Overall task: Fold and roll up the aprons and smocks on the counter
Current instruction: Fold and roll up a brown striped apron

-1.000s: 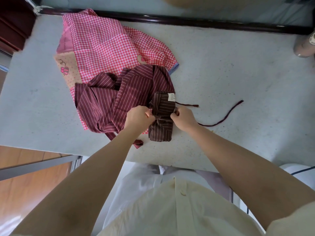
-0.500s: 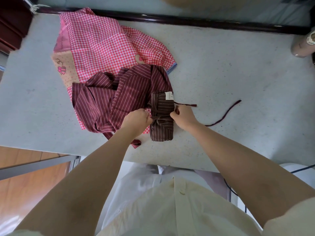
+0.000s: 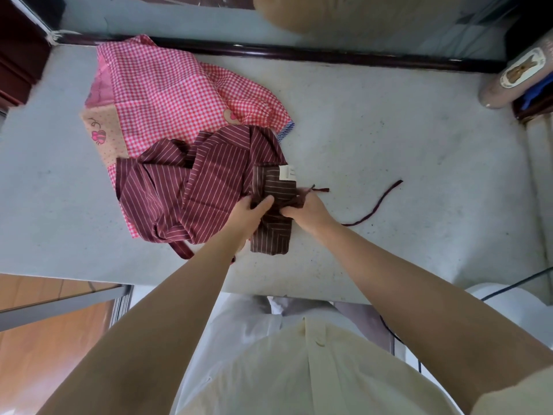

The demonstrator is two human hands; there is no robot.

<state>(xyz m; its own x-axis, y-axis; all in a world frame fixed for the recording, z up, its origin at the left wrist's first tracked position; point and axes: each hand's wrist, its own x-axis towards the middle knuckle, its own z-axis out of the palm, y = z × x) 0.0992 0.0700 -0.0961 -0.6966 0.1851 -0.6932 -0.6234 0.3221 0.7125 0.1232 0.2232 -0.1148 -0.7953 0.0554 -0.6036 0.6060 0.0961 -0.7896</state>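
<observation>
A dark brown striped apron, rolled into a tight bundle [image 3: 273, 235] with a white label at its far end, lies near the counter's front edge. My left hand [image 3: 250, 212] grips the bundle's left side with the thumb across its top. My right hand [image 3: 305, 206] pinches the bundle's dark tie strap at its right side. The loose strap [image 3: 377, 206] trails right over the counter. A crumpled maroon striped apron [image 3: 191, 187] lies just left of the bundle. Under it spreads a pink gingham smock [image 3: 167, 82].
The pale grey counter [image 3: 419, 139] has a dark rail along its far edge. A beige cylinder with a rabbit label [image 3: 514, 76] lies at the far right. A white round object [image 3: 520, 307] and a cable sit below the front right edge.
My left thumb has moved onto the top of the bundle. My right hand has pulled the strap inward over the roll, and the strap's short end now sticks up by my fingers.
</observation>
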